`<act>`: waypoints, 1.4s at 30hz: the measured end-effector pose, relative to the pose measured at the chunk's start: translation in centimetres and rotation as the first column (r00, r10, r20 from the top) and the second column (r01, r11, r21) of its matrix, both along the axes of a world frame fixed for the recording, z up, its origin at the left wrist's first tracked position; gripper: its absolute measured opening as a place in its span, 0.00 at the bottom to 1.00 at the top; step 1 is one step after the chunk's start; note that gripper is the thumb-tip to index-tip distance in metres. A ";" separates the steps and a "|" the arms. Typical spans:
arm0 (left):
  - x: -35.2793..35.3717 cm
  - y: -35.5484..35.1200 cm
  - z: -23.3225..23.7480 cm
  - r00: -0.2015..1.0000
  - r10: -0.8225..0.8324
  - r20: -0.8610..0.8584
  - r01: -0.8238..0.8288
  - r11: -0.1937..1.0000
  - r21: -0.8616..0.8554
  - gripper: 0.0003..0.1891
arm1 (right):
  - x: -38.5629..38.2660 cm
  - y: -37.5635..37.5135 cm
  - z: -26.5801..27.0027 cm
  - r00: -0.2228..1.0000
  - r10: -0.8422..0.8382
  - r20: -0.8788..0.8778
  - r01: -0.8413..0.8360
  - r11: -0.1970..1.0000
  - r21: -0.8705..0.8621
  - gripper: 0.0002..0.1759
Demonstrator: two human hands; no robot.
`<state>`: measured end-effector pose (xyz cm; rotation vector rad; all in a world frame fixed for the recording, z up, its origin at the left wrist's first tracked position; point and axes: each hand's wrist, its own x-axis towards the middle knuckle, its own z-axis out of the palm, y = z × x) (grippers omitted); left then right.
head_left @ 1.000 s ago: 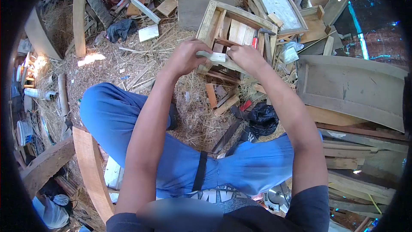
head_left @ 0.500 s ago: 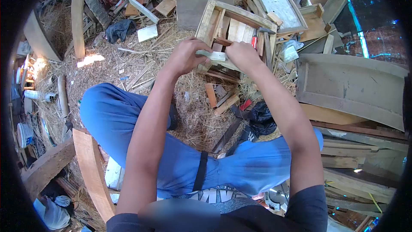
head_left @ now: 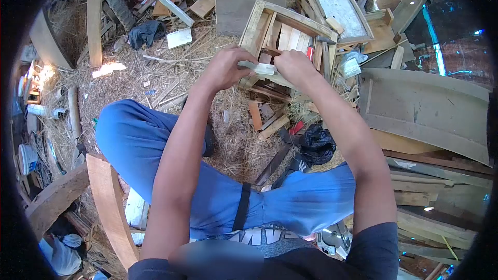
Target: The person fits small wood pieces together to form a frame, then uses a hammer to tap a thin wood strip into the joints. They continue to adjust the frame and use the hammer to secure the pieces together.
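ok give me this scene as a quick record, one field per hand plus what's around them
setting: straw-covered ground littered with wood offcuts
left hand: grips one end of the pale wood strip
right hand: grips the other end of the strip
behind the hands: wooden box frame with slats inside
by the legs: black bag, curved plank
far right: large grey panel

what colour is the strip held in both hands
Pale, whitish; the strip shows best in the head view.
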<state>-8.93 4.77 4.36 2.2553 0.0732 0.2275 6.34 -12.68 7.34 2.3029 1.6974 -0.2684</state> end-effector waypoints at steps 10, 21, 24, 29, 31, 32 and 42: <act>0.1 -0.1 -0.4 1.000 -0.002 0.008 0.002 0.999 0.042 0.16 | 0.7 -1.0 -1.1 0.997 -0.054 -0.052 0.057 0.997 0.050 0.08; 1.0 -4.4 0.4 0.996 -0.069 -0.059 0.083 0.955 0.284 0.14 | -3.1 -10.5 0.3 0.700 -0.303 -0.647 0.701 0.466 0.540 0.07; 1.1 -5.4 0.4 0.995 -0.085 -0.045 0.095 0.945 0.314 0.17 | -3.4 -11.3 -1.9 0.474 -0.294 -0.830 0.870 0.302 0.390 0.09; 1.5 -7.0 -0.2 0.997 -0.073 0.019 0.063 0.949 0.310 0.22 | -3.2 -10.7 -2.6 0.505 -0.102 -0.857 0.844 0.269 0.465 0.11; 1.5 -7.3 -0.8 0.997 -0.073 0.009 0.066 0.942 0.328 0.23 | -3.7 -10.6 -2.1 0.628 -0.105 -0.771 0.756 0.314 0.574 0.10; 1.7 -7.3 -1.1 0.996 -0.077 0.040 0.060 0.943 0.329 0.22 | -4.0 -10.8 -1.8 0.648 -0.169 -0.743 0.750 0.314 0.583 0.09; 2.3 -9.2 -0.6 0.997 -0.055 0.048 0.037 0.945 0.325 0.17 | -4.0 -11.0 -2.0 0.642 -0.166 -0.749 0.752 0.325 0.573 0.08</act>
